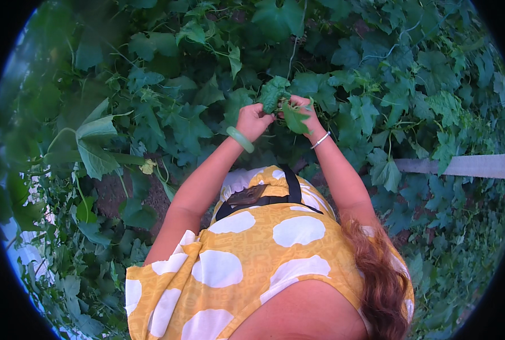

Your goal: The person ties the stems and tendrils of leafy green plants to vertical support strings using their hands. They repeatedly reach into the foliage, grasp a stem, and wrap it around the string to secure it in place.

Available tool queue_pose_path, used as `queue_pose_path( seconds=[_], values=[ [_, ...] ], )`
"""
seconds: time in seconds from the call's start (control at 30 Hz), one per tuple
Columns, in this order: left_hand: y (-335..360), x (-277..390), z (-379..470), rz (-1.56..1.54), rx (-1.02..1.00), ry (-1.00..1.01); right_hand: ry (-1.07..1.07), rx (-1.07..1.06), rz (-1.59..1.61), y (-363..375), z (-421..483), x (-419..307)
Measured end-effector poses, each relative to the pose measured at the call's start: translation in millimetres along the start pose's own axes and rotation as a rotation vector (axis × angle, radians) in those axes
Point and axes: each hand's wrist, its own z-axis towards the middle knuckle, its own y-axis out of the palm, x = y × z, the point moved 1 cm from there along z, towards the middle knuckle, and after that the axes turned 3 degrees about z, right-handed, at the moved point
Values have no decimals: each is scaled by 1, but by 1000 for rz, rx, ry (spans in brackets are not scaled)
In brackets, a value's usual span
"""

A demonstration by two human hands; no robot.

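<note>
My left hand (253, 121), with a pale green bangle on its wrist, pinches at a vine shoot between thumb and fingers. Close on its right, my right hand (304, 114), below which sits a thin silver bracelet, has its fingers curled about the same shoot. A crinkled green leaf (273, 93) stands up between the hands, and a smoother leaf (295, 119) hangs over the right palm. The stem and most fingertips are hidden by these leaves. A thin wire or string (294, 55) runs upward just beyond the hands.
Dense climbing vines with lobed leaves (188, 125) surround me. A pale flat bar (456, 165) lies at the right, partly behind leaves. At left, a thick green stem (129, 158) crosses near a wilted yellow flower (148, 166). Bare soil (112, 193) shows beneath.
</note>
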Motion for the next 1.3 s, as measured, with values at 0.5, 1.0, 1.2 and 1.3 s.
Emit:
queue_pose_path(
  seconds=[0.5,1.0,1.2,1.3],
  values=[
    [18,-34,2,52,25,36,356,-93,437,-11,-13,16],
    [-11,-55,44,-13,82,-111,288,221,-74,11,11,49],
    [-15,-54,54,-39,37,-214,403,143,-370,34,17,58],
    [-9,-60,51,-169,76,-195,522,201,160,41,18,69]
  ],
)
